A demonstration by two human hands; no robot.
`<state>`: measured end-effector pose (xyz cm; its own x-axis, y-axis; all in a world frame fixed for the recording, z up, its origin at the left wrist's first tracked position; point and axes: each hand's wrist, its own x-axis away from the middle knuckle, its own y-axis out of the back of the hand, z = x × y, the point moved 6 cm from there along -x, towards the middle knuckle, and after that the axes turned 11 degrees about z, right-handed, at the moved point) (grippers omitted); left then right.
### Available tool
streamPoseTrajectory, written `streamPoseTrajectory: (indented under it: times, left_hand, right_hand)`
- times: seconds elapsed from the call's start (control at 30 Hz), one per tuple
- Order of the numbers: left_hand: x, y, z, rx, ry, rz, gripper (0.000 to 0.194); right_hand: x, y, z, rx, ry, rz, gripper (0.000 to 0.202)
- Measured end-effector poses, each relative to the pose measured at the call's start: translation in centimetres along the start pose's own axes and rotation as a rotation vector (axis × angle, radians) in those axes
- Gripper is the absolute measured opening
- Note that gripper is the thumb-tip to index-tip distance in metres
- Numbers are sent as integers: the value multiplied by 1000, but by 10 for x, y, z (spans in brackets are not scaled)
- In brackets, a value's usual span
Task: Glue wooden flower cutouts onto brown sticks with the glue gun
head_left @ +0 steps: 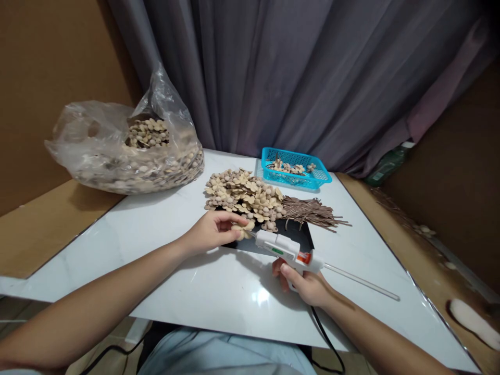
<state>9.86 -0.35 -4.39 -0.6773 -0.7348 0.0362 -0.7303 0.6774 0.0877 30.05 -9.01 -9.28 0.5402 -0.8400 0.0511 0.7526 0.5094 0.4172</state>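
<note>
The left hand (211,230) pinches a flower (242,229) while, at the flower's four o'clock, the right hand (307,284) grips a glue gun (278,245).

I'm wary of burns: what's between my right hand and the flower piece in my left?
In the head view: the white glue gun in your right hand, nozzle toward the flower piece.

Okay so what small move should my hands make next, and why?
Perhaps give the glue gun a light trigger squeeze with your right hand: its nozzle points at the pale flower in your left hand, with a glue stick loaded.
</note>
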Motion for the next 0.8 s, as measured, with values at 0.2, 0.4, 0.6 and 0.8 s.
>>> streamPoseTrajectory:
  times: [0.2, 0.4, 0.6, 0.8]
  left_hand:
    - [0, 0, -1, -9, -10, -12, 36]
    - [0, 4, -2, -48, -21, -30, 35]
    - [-1, 7, -2, -23, -41, -46, 34]
    - [0, 10, -4, 41, -55, -76, 33]
  right_hand:
    - [1, 0, 1, -17, -5, -12, 45]
    - [1, -1, -1, -26, -6, -6, 44]
    - [1, 1, 0, 18, 5, -10, 42]
    - [1, 0, 2, -7, 13, -3, 40]
